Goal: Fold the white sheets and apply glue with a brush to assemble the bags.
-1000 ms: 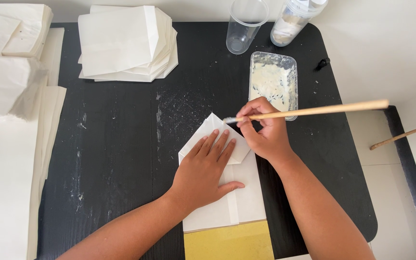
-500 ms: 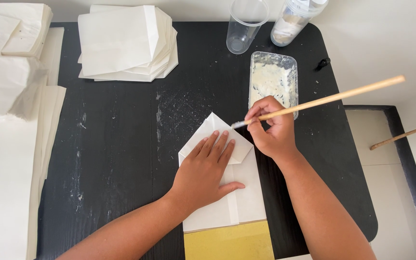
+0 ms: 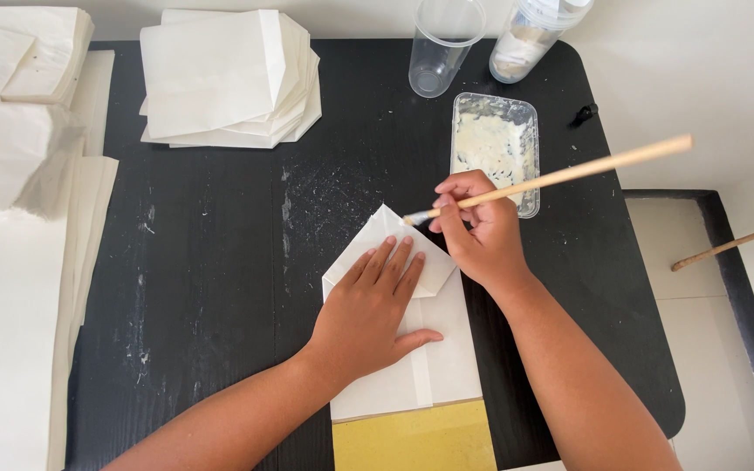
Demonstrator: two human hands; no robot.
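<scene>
My left hand (image 3: 375,316) lay spread flat on the folded white paper (image 3: 412,349) mid-table. The clear cup (image 3: 441,48) stood empty; the tray (image 3: 494,146) held white paste. My right hand (image 3: 480,231) pinched the brush (image 3: 551,179), handle tilted higher than before.

The tabletop (image 3: 220,262) is black, flecked with whitish specks and smears. On it lies a white folded paper (image 3: 434,349) — its bottom end is a plain mustard-yellow strip (image 3: 412,436). The brush (image 3: 560,179) has a pale tan wooden handle and a whitish tip. The tray (image 3: 493,144) is clear plastic, coated inside with creamy off-white paste. The stack of paper bags (image 3: 224,78) is off-white — so are the sheets (image 3: 10,288) at the left edge. The cup (image 3: 442,48) is clear.
</scene>
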